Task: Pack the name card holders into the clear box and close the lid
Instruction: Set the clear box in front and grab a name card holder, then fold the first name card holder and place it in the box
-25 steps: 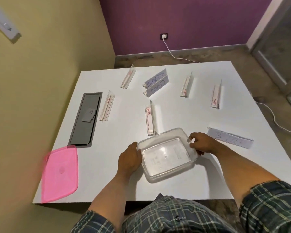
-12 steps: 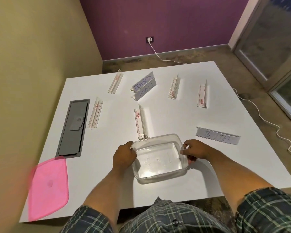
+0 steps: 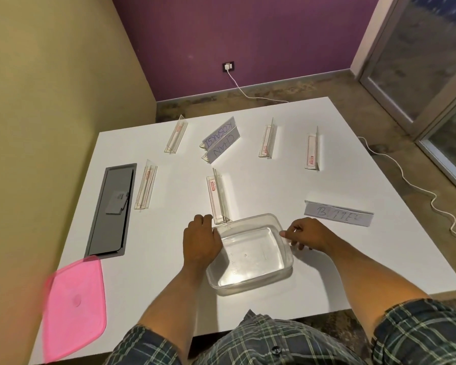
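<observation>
Both hands unmoved on clear box point(image 3: 250, 259); left hand point(image 3: 200, 242) fingers curled gripping rim, right hand point(image 3: 309, 233) pinching opposite rim

We lose the left hand's point(image 3: 201, 242) fingertips behind the clear box point(image 3: 250, 255) rim, the pink lid's point(image 3: 74, 306) edge smears into blur, and the nearest card's point(image 3: 338, 213) lettering fades out unreadable.

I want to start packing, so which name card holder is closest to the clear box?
The empty clear holder standing just beyond the box's far left corner, by the left hand; all others sit farther away.
</observation>
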`<state>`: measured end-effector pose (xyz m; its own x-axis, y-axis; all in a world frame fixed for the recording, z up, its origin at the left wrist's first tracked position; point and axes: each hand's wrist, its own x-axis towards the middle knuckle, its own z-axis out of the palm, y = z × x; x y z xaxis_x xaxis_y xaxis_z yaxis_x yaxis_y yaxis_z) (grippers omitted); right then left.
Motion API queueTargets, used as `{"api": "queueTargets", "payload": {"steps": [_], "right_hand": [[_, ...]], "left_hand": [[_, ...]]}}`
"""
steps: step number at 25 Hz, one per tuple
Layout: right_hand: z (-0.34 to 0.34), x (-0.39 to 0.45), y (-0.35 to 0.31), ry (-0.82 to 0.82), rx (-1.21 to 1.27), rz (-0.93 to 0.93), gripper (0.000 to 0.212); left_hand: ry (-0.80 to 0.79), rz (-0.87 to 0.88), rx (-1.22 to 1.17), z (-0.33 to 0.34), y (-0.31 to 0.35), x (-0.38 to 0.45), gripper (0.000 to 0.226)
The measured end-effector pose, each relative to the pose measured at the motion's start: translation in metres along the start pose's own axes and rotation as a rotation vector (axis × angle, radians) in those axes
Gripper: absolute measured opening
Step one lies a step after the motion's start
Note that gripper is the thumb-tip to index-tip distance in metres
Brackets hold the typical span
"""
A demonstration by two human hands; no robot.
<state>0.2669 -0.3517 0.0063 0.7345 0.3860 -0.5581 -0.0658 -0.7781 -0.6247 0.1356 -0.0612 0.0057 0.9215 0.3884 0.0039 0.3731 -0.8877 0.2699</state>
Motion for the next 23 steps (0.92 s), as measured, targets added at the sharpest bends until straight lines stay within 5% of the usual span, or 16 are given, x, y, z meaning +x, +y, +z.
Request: {"api": "queueTargets", "payload": {"steps": [4, 8, 13, 18, 23], "right_hand": [[-0.010, 0.001, 0.018, 0.221, 0.034, 0.059, 0.026], [-0.024, 0.001, 0.041, 0.485, 0.165, 0.272, 0.012], [-0.052, -0.010, 0.084, 0.628, 0.222, 0.444, 0.005], [-0.079, -0.015, 0.118, 0.679, 0.282, 0.505, 0.048], [-0.095, -0.002, 0.139, 0.499, 0.289, 0.481, 0.089]], "left_hand": [[0.041, 0.183, 0.049, -0.003, 0.052, 0.026, 0.043], [-0.123, 0.315, 0.058, 0.008, 0.111, 0.055, 0.048], [-0.327, 0.474, 0.144, 0.036, 0.177, 0.077, 0.045], [-0.518, 0.387, 0.095, 0.067, 0.218, 0.092, 0.067], [-0.683, 0.240, -0.077, 0.084, 0.242, 0.102, 0.078]]}}
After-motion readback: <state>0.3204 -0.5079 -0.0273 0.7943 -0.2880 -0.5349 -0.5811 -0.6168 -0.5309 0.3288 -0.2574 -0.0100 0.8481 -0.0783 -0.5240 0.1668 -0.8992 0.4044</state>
